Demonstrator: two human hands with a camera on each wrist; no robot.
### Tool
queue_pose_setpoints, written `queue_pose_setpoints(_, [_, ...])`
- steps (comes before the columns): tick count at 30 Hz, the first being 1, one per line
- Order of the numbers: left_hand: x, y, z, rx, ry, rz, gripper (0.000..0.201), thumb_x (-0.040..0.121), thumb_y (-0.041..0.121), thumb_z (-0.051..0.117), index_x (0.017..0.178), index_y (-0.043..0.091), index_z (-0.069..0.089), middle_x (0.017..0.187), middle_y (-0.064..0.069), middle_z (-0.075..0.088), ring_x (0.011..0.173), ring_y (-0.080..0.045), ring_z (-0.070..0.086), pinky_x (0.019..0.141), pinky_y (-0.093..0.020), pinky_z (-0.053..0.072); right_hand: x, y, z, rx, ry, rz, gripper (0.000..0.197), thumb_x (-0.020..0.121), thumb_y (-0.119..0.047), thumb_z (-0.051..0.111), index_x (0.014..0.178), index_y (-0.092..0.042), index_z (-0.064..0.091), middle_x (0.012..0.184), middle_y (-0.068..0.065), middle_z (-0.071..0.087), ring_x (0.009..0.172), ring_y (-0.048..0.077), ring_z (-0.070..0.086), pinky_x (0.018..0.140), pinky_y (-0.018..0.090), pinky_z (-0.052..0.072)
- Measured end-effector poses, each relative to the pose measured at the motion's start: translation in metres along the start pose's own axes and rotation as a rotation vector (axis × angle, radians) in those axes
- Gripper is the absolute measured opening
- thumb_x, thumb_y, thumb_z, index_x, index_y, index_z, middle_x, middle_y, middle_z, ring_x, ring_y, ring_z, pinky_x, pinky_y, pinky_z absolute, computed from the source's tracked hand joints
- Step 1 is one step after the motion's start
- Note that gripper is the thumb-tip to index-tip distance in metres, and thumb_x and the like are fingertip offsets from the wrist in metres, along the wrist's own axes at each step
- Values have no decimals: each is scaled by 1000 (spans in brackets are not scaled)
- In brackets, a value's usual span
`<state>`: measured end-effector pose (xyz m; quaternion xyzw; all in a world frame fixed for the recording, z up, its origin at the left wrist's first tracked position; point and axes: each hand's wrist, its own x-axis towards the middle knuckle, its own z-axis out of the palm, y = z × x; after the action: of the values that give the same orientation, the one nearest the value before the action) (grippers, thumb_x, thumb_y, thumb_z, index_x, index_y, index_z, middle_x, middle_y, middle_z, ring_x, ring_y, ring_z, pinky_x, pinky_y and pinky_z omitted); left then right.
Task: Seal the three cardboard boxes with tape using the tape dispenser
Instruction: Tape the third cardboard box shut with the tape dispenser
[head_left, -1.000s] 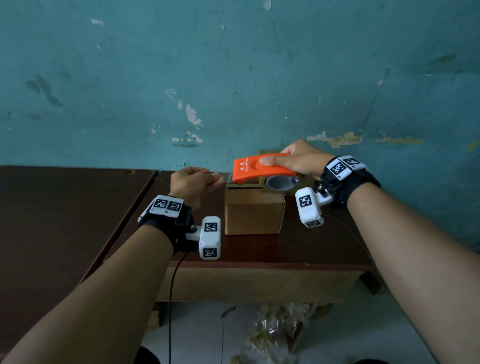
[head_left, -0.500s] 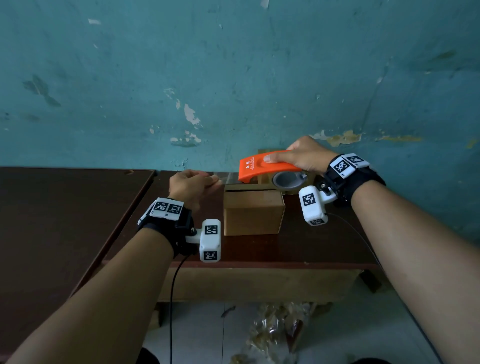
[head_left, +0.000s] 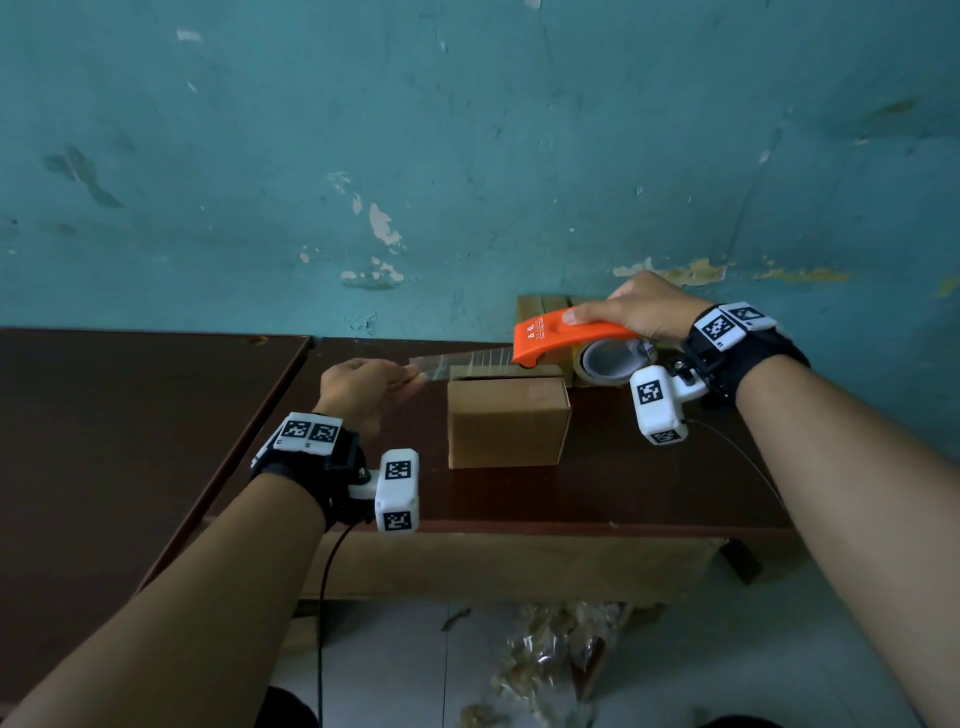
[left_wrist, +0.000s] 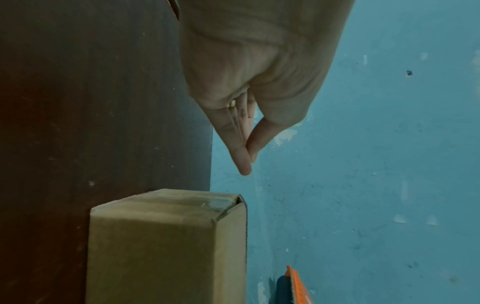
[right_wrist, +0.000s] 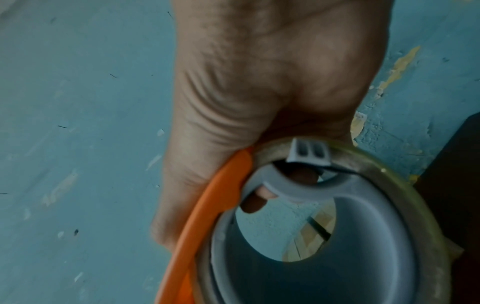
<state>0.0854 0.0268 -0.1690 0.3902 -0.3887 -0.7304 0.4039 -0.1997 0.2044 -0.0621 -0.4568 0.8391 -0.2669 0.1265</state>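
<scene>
A small brown cardboard box (head_left: 506, 422) stands on the dark wooden table (head_left: 623, 488), also seen from the left wrist as the box (left_wrist: 166, 246). My right hand (head_left: 641, 309) grips the orange tape dispenser (head_left: 561, 335) above the box's far right edge; the grey roll core (right_wrist: 311, 236) fills the right wrist view. A clear strip of tape (head_left: 462, 359) runs left from the dispenser over the box top. My left hand (head_left: 363, 392) pinches the strip's free end, thumb against fingertips (left_wrist: 245, 162), left of the box. Another cardboard box (head_left: 540, 304) shows behind the dispenser.
A teal wall (head_left: 467, 156) with peeling paint rises right behind the table. A second dark tabletop (head_left: 130, 441) adjoins on the left. Crumpled plastic wrap (head_left: 545, 660) lies on the floor below the table's front edge.
The dispenser has moved right, away from my left hand, drawing out a longer strip of tape over the box. My left hand has stayed about where it was.
</scene>
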Motion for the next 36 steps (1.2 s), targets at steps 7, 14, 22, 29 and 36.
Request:
queue_pose_setpoints(7, [-5, -5, -4, -54, 45, 2, 45, 82, -20, 75, 124, -15, 60, 88, -28, 78, 81, -31, 81, 66, -26, 64, -2, -6, 5, 17, -66, 4, 63, 72, -70, 84, 68, -10, 64, 51, 7, 61, 41, 21, 56, 50, 27, 44])
queue_pose_setpoints(14, [-8, -8, -11, -43, 50, -20, 40, 83, -17, 76, 121, -13, 63, 92, -27, 79, 84, -30, 81, 70, -26, 65, 2, -8, 17, -27, -97, 17, 61, 73, -69, 83, 71, -12, 63, 53, 8, 61, 41, 21, 56, 54, 28, 44])
queue_pose_setpoints(22, [-4, -18, -13, -95, 57, -25, 50, 81, -19, 76, 128, -12, 59, 93, -28, 78, 86, -33, 81, 69, -26, 64, 3, -2, 25, -63, -119, 31, 61, 76, -71, 80, 68, -13, 65, 51, 2, 61, 44, 18, 57, 61, 30, 46])
queue_pose_setpoints(29, [-5, -26, -15, -89, 47, -68, 47, 84, -16, 75, 128, -7, 60, 94, -27, 79, 87, -30, 81, 71, -27, 65, 6, 1, 26, -85, -130, 37, 61, 76, -73, 79, 68, -15, 66, 50, 0, 62, 44, 17, 58, 66, 33, 49])
queue_pose_setpoints(36, [-5, -37, -8, -66, 82, -112, 43, 85, -16, 76, 123, -2, 61, 90, -24, 79, 84, -29, 82, 72, -30, 66, 12, 4, 29, -107, -118, 46, 62, 74, -75, 79, 68, -15, 66, 51, -1, 62, 45, 17, 58, 65, 32, 48])
